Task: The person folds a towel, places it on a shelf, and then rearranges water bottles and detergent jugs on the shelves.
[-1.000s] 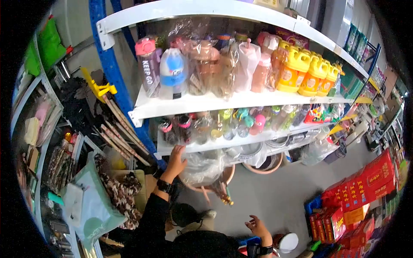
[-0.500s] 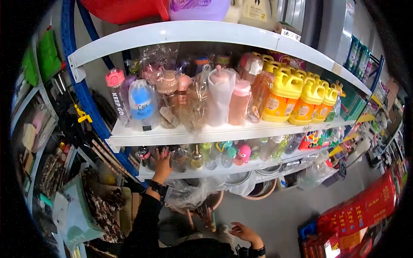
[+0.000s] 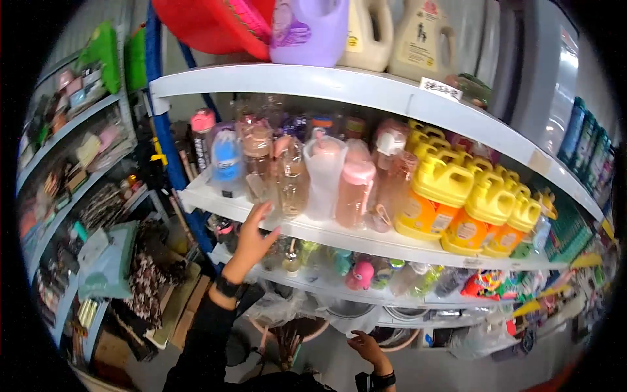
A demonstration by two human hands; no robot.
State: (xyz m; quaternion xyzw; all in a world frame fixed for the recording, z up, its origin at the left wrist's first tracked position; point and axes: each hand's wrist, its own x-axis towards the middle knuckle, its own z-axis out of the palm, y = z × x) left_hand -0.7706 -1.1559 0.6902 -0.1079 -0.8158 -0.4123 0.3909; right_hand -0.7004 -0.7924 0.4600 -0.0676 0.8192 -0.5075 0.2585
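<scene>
My left hand (image 3: 251, 240) is raised with its fingers spread, holding nothing, in front of the edge of the middle shelf (image 3: 300, 227). Just above and behind it stand a brown-tinted bottle (image 3: 258, 147) and a clear bottle in plastic wrap (image 3: 292, 186). Further right are a white-wrapped bottle (image 3: 324, 179) and a pink-lidded bottle (image 3: 356, 193). To the left sits a blue bottle in clear wrap (image 3: 226, 160). Low down, my right hand (image 3: 369, 349) hangs free, fingers loosely bent and apart, with nothing visible in it.
Yellow jugs (image 3: 441, 186) crowd the middle shelf's right side. Detergent bottles (image 3: 310, 32) and a red basin (image 3: 209, 26) sit above. A pink toy-like bottle (image 3: 360, 276) stands on the lower shelf. A blue upright (image 3: 171, 150) edges the rack; another loaded shelf (image 3: 72, 140) is at left.
My left hand has come off the lower shelf, up and out to the middle shelf's front edge. The view has shifted closer to the rack. My right hand stays low.
</scene>
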